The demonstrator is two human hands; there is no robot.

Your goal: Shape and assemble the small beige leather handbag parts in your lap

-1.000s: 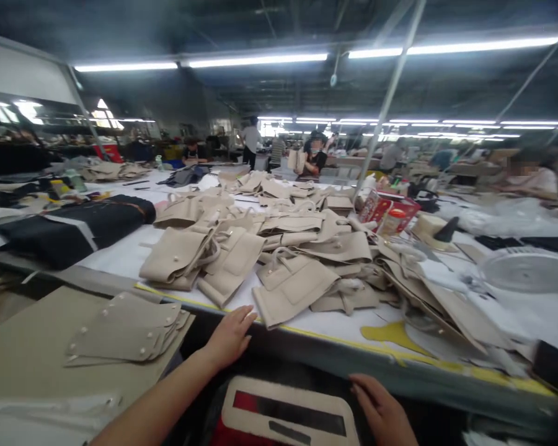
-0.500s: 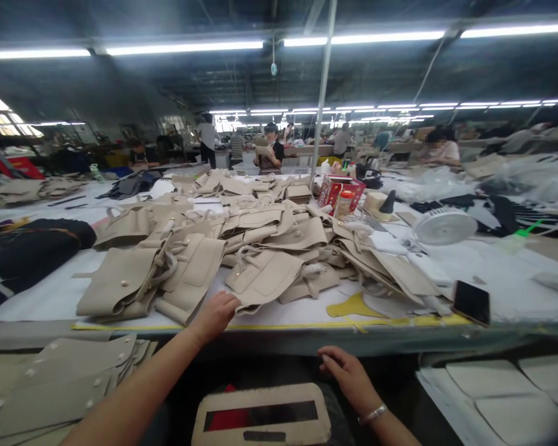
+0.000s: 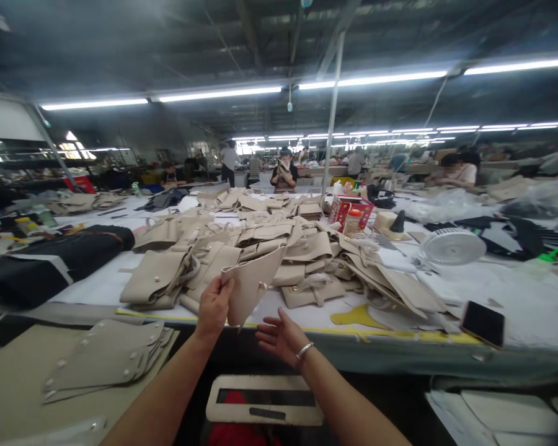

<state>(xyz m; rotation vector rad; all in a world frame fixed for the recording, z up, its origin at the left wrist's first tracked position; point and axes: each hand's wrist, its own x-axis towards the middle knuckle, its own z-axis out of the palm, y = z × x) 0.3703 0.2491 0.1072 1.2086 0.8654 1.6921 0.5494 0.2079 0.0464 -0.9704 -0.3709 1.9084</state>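
My left hand (image 3: pixel 214 305) pinches a beige leather bag panel (image 3: pixel 250 284) upright by its edge; my right hand (image 3: pixel 279 334) waits open-palmed just beneath to support it.

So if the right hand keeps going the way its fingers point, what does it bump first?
Most likely the beige bag piece held up by the left hand; the right hand points up-left toward it, though depth is unclear.

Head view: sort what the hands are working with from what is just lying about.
In hand:
left hand holding beige bag piece
right hand open beneath it
pile of beige pieces

Lying about:
phone
white fan
red box
dark fabric roll
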